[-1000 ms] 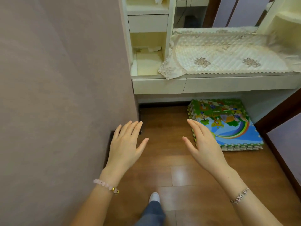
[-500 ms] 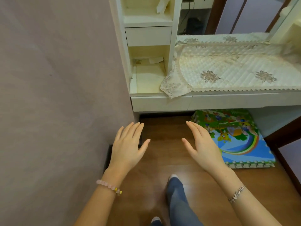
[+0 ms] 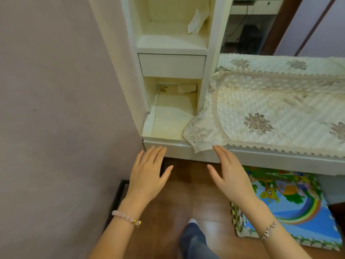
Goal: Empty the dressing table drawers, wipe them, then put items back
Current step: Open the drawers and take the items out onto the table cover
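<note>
Foam mat [image 3: 291, 208]: colourful cartoon tiles, stacked.
Lace cloth [image 3: 270, 109]: cream, floral, above the foam mat.
Wood floor [image 3: 186, 184]: brown, under and left of the foam mat.
Wall [image 3: 56, 109]: mauve, far left of the foam mat.

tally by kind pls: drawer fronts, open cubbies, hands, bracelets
closed white drawer fronts: 3
open cream shelf cubbies: 2
bare hands, left and right, nothing in grip: 2
wrist bracelets, pink bead and silver chain: 2
total: 9

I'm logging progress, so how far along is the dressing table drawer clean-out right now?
Nothing looks done yet: the small upper drawer and the lower drawer front are both closed. In hand: the left hand and right hand, open and empty, reach toward the lower drawer front. Emptying, wiping and refilling all remain.
</note>
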The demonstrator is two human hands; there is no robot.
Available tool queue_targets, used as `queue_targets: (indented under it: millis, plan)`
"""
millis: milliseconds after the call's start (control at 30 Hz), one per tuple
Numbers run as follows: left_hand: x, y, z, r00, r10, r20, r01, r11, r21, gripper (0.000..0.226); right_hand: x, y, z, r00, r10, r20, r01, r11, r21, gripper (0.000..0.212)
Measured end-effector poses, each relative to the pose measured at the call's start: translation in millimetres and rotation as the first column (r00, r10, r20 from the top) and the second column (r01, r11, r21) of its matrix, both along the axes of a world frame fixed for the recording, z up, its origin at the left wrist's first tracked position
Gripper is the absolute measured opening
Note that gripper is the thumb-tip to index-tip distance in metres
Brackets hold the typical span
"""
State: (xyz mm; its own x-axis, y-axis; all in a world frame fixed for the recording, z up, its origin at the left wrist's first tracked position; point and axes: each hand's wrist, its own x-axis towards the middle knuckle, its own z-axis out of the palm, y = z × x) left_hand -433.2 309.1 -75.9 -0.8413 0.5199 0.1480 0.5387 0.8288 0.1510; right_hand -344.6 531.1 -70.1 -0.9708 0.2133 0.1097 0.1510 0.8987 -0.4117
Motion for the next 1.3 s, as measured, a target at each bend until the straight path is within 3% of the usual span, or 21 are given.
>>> queue_targets:
  millis: [500,633,700,767,833,933,1000,1100,1300]
  plan:
    - [-71.9,42.2,-32.6,0.998,0.042,0.048,-0.044,0.998,0.042,0.059,-93.1,61.1,-32.4,0.995,0.083,0.061,-0.084,0.996,0.026,0.061]
    - [-78.8,42.1,-46.2,0.994,0.031,0.104,-0.045,0.990,0.133,0.056,-109.9,61.9,-42.5,0.993,0.096,0.072,-0.098,0.995,0.034,0.062]
    - [-76.5,42.6,-57.1,0.974,0.071,0.215,-0.125,0.960,0.251,0.047,-118.9,62.7,-48.5,0.992,0.101,0.079,-0.105,0.993,0.047,0.063]
    - [-71.5,44.8,-73.7,0.868,0.128,0.480,-0.347,0.847,0.402,0.033,-129.8,63.5,-55.3,0.990,0.103,0.092,-0.107,0.993,0.047,0.063]
    - [-68.1,49.6,-95.8,0.648,0.102,0.755,-0.641,0.609,0.467,0.016,-141.8,64.2,-63.2,0.989,0.103,0.105,-0.109,0.993,0.050,0.063]
    - [-75.0,56.1,-131.9,0.295,-0.107,0.950,-0.938,0.159,0.309,0.017,-161.4,68.3,-75.7,0.983,0.122,0.136,-0.131,0.990,0.057,0.065]
    - [-83.1,59.9,-151.0,0.116,-0.319,0.941,-0.993,-0.040,0.108,0.035,-171.7,73.7,-85.9,0.973,0.139,0.182,-0.150,0.987,0.050,0.064]
    - [-92.4,67.3,-169.7,0.014,-0.514,0.858,-0.980,-0.178,-0.090,0.049,-176.0,80.8,-106.8,0.945,0.184,0.269,-0.197,0.980,0.020,0.055]
    - [-107.5,85.1,-196.4,0.011,-0.610,0.793,-0.924,-0.309,-0.225,0.058,-172.0,85.2,-130.7,0.946,0.177,0.271,-0.190,0.982,0.022,0.061]
